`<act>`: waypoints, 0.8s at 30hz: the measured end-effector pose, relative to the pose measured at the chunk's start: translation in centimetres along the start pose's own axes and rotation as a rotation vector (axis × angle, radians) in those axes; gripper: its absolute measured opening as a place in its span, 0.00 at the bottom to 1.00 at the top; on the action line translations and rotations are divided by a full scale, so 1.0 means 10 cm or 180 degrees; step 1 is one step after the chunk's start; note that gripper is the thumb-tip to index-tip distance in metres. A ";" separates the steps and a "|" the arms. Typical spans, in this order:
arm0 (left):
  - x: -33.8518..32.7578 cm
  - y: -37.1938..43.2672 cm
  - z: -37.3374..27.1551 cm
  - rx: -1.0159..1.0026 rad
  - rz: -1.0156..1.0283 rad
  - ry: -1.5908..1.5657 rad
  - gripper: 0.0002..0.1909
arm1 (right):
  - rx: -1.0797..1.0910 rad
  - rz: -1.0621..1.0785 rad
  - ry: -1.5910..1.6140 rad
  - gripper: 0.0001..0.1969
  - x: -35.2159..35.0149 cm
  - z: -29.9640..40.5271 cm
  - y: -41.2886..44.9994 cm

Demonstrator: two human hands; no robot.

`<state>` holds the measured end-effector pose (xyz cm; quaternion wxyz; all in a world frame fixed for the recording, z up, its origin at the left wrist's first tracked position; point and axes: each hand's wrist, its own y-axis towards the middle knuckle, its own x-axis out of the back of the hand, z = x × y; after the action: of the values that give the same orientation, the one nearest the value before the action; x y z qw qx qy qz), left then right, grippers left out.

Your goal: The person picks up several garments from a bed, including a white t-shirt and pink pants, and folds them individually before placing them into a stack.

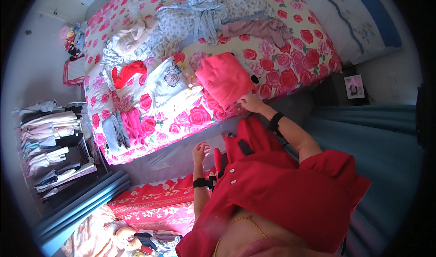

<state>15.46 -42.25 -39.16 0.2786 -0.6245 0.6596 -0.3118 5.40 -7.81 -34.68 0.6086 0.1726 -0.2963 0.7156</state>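
A coral-pink folded garment (224,78) lies near the front edge of a bed with a rose-print sheet (199,115). My right hand (252,103) is at its near corner with the fingers curled; whether they grip the cloth is hard to see. Part of a darker pink cloth (218,103) shows beneath the garment. My left hand (200,153) hangs in the air before the bed, empty, its fingers loosely bent and apart. To the left of the folded garment lies a white garment with a flower print (167,78), partly in bright light.
A red cloth (129,73), grey trousers (116,131) and pink trousers (133,124) lie farther left on the bed. Behind are a rumpled patterned blanket (177,23) and a mauve garment (259,30). A clothes rack (83,148) stands left; teal curtains (361,131) hang right.
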 end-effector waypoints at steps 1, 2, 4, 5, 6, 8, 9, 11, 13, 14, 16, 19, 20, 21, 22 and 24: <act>-0.06 0.02 -0.08 -0.0074 -0.0126 -0.0199 0.13 | 0.0022 -0.0019 -0.0011 0.09 0.08 -0.21 0.01; -0.20 0.07 -0.18 -0.0096 -0.0073 -0.0207 0.13 | -0.0209 -0.0014 -0.0100 0.10 0.13 -0.57 0.01; -0.30 0.11 -0.39 -0.0288 -0.0328 -0.0251 0.13 | -0.0367 0.0034 -0.0136 0.10 0.27 -0.89 0.09; -0.35 0.13 -0.48 -0.0308 -0.0382 -0.0253 0.13 | -0.0666 0.0053 0.0174 0.11 0.35 -0.96 0.14; -0.43 0.16 -0.55 -0.0353 -0.0489 -0.0275 0.13 | -0.0981 0.0064 0.0472 0.11 0.46 -1.09 0.19; -0.64 0.23 -0.67 -0.0358 -0.0625 -0.0376 0.12 | -0.0978 0.0008 0.0341 0.11 0.68 -1.37 0.38; -0.78 0.27 -0.68 -0.0359 -0.0651 -0.0360 0.12 | -0.1016 -0.0068 0.0197 0.12 0.79 -1.52 0.49; -1.07 0.34 -0.71 -0.0078 -0.0617 -0.0522 0.11 | -0.1039 0.0056 0.0089 0.12 1.05 -1.78 0.82; -1.53 0.42 -0.70 0.0014 -0.0451 -0.0656 0.12 | -0.1182 -0.0187 0.0089 0.12 1.27 -2.33 1.03; -1.72 0.45 -0.70 0.0145 -0.0392 -0.0772 0.12 | -0.1257 -0.0134 0.0011 0.12 1.38 -2.50 1.16; -2.02 0.51 -0.81 0.0474 -0.0237 -0.0625 0.14 | -0.1622 -0.0154 0.0503 0.12 1.51 -2.69 1.41; -2.43 0.65 -1.16 0.0576 -0.0085 -0.0105 0.15 | -0.2015 -0.0157 0.0319 0.13 1.75 -3.08 1.66; -2.54 0.68 -1.26 0.0509 0.0015 0.0239 0.16 | -0.2004 -0.0131 -0.0258 0.14 1.79 -3.18 1.76; -2.60 0.71 -1.32 0.0521 -0.0041 0.0226 0.16 | -0.1973 -0.0083 -0.0243 0.14 1.84 -3.21 1.91; -2.64 0.73 -1.39 0.0480 -0.0110 0.0165 0.16 | -0.1855 0.0089 -0.0204 0.15 1.88 -3.25 2.08; -2.67 0.77 -1.46 0.0435 -0.0235 0.0142 0.16 | -0.1555 0.0263 -0.0258 0.17 1.93 -3.28 2.43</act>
<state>1.14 -14.45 -36.06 0.2941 -0.6208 0.6194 -0.3800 -18.35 25.78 -53.28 0.5900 0.0367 -0.4914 0.6396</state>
